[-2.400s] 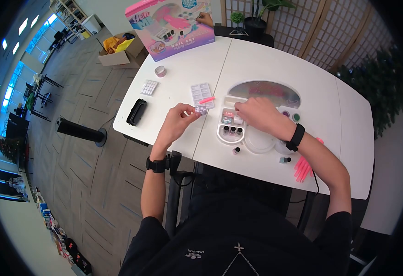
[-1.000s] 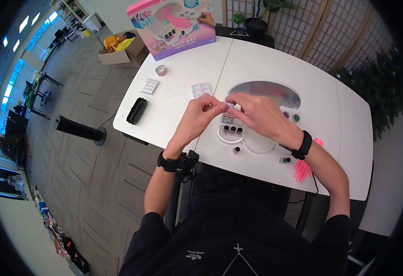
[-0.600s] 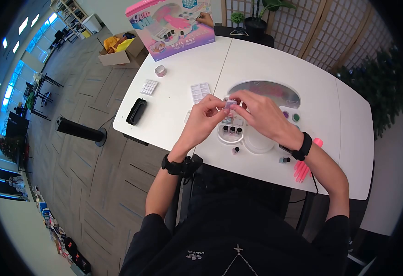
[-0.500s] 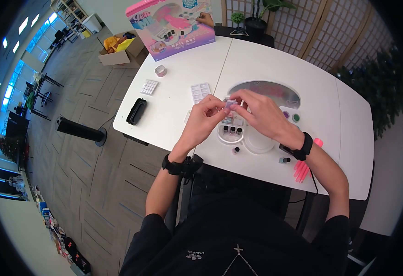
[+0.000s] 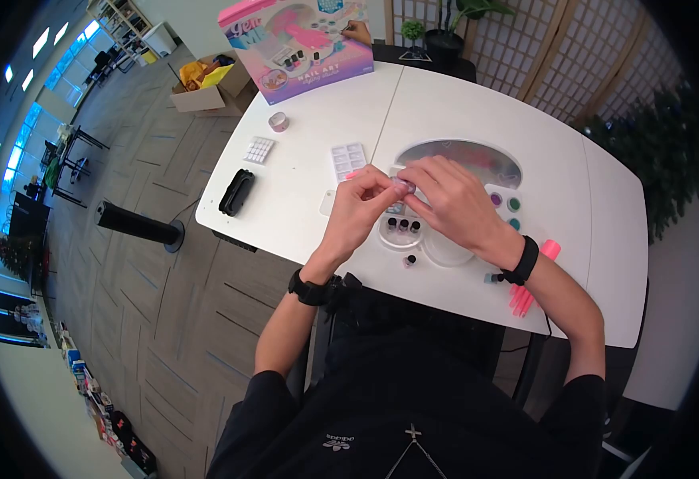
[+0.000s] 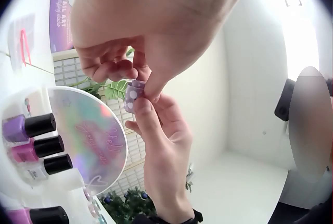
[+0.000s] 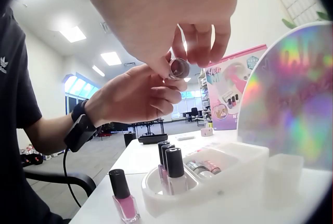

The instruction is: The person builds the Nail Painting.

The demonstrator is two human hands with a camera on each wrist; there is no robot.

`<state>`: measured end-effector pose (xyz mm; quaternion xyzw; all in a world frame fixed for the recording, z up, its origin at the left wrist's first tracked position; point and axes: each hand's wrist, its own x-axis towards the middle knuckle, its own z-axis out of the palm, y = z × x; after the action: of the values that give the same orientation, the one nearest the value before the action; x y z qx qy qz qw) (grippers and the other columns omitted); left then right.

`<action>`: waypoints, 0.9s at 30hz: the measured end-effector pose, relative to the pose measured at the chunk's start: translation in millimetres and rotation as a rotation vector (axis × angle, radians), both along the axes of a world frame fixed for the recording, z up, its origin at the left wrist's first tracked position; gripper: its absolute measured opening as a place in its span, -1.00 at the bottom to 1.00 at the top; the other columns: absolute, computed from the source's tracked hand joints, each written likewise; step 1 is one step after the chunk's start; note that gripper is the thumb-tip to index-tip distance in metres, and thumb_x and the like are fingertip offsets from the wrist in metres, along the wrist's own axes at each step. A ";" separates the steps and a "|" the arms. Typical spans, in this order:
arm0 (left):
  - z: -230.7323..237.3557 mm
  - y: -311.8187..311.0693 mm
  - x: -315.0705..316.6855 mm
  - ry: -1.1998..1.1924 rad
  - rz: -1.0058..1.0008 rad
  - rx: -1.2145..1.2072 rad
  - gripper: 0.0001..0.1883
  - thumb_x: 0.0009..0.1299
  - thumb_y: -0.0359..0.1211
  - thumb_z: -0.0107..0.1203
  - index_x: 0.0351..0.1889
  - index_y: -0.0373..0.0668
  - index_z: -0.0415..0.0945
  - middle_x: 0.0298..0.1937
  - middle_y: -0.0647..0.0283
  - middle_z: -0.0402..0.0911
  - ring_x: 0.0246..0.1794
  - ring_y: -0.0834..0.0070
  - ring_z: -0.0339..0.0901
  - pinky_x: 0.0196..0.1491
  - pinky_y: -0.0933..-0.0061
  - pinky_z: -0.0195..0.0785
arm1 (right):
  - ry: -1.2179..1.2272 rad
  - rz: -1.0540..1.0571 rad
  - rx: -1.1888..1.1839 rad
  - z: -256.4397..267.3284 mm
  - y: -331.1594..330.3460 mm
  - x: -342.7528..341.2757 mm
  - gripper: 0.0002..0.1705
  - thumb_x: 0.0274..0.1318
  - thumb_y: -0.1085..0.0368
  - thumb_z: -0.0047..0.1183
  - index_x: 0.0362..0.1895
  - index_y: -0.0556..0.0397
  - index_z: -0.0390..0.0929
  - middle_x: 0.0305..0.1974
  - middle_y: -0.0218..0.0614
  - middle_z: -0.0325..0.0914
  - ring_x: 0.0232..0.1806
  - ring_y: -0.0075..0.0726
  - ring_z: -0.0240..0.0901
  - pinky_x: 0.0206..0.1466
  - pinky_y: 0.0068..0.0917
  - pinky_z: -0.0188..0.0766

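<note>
Table, pinching grip (two-handed), dotted piece

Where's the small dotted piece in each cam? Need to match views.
Head: dotted piece above and right of centre, pinched between left hand and right hand.
Left wrist: dotted piece just left of centre, dots clear.
Right wrist: upper half, just right of centre, apparently end-on; dots not discernible.
Shared landmark: mirror, lower left in left wrist, right side in right wrist.
</note>
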<state>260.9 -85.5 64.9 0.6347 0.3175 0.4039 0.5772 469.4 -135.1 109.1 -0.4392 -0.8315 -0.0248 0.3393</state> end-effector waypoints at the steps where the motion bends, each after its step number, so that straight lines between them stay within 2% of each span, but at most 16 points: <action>1: 0.1 0.6 -0.8 0.002 -0.017 0.018 -0.81 0.62 -0.34 0.34 -0.15 -0.30 0.76 -0.12 0.37 0.60 -0.15 0.69 0.51 -0.07 0.55 0.38 | -0.002 -0.007 -0.010 -0.9 0.1 0.8 -0.71 0.24 0.31 0.41 0.00 0.07 0.68 -0.10 -0.24 0.68 -0.03 -0.10 0.65 0.06 -0.15 0.59; 7: 3.6 1.4 -9.3 -0.011 -0.127 0.020 -0.83 0.62 -0.36 0.32 0.00 -0.28 0.79 -0.08 0.41 0.52 -0.13 0.69 0.44 -0.06 0.57 0.32 | 0.101 0.062 -0.157 1.1 -0.4 7.8 -0.71 0.33 0.29 0.36 0.05 0.13 0.71 -0.15 -0.15 0.71 -0.09 0.01 0.67 0.01 -0.12 0.61; 10: 3.3 4.4 -18.3 0.014 -0.180 0.000 -0.81 0.60 -0.40 0.31 0.08 -0.25 0.79 -0.02 0.41 0.47 -0.11 0.68 0.41 -0.04 0.55 0.31 | 0.214 0.125 -0.382 3.1 1.4 12.0 -0.71 0.46 0.24 0.26 0.10 0.17 0.71 -0.10 -0.10 0.75 -0.10 0.00 0.71 0.00 -0.19 0.61; 12: 6.9 2.5 -21.5 -0.036 -0.229 -0.051 -0.77 0.57 -0.42 0.33 0.14 -0.23 0.78 0.02 0.41 0.44 -0.10 0.67 0.39 -0.03 0.55 0.29 | 0.279 0.145 -0.590 13.1 1.2 15.0 -0.70 0.54 0.22 0.19 0.12 0.19 0.70 -0.08 -0.12 0.76 -0.09 -0.12 0.73 0.03 -0.25 0.60; 15: 1.9 4.7 -26.8 -0.017 -0.287 0.010 -0.68 0.52 -0.43 0.37 0.21 -0.21 0.76 0.06 0.41 0.42 -0.09 0.65 0.37 -0.04 0.54 0.28 | 0.412 0.210 -0.856 14.8 6.9 22.0 -0.66 0.63 0.19 0.10 0.14 0.22 0.70 -0.06 -0.20 0.78 -0.08 -0.31 0.72 0.07 -0.33 0.59; 19: 3.9 0.8 -21.6 0.049 -0.247 0.049 -0.68 0.46 -0.42 0.43 0.16 -0.21 0.78 0.02 0.43 0.41 -0.14 0.63 0.32 -0.06 0.54 0.25 | 0.553 0.329 -1.057 13.9 9.5 27.3 -0.62 0.70 0.16 0.02 0.12 0.25 0.70 -0.07 -0.32 0.76 -0.06 -0.48 0.64 0.14 -0.39 0.57; 25: 9.1 -1.8 -15.1 0.117 -0.161 0.100 -0.80 0.47 -0.48 0.44 0.03 -0.23 0.83 0.01 0.46 0.37 -0.13 0.69 0.29 -0.10 0.57 0.22 | 0.635 0.407 -1.191 0.5 13.6 31.0 -0.55 0.78 0.10 -0.13 0.18 0.21 0.67 -0.04 -0.37 0.74 -0.01 -0.50 0.62 0.21 -0.42 0.55; 27: 11.0 -2.8 -12.2 0.129 -0.121 0.121 -0.85 0.49 -0.46 0.44 -0.02 -0.24 0.84 0.00 0.46 0.38 -0.11 0.69 0.30 -0.10 0.58 0.22 | 0.622 0.363 -1.210 2.0 14.8 31.4 -0.53 0.79 0.08 -0.16 0.23 0.21 0.64 0.02 -0.34 0.73 0.00 -0.47 0.62 0.22 -0.39 0.55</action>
<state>248.7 -88.3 75.9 0.7110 0.2901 0.3450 0.5397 500.8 -120.3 111.1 -0.3918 -0.6239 0.6258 0.2562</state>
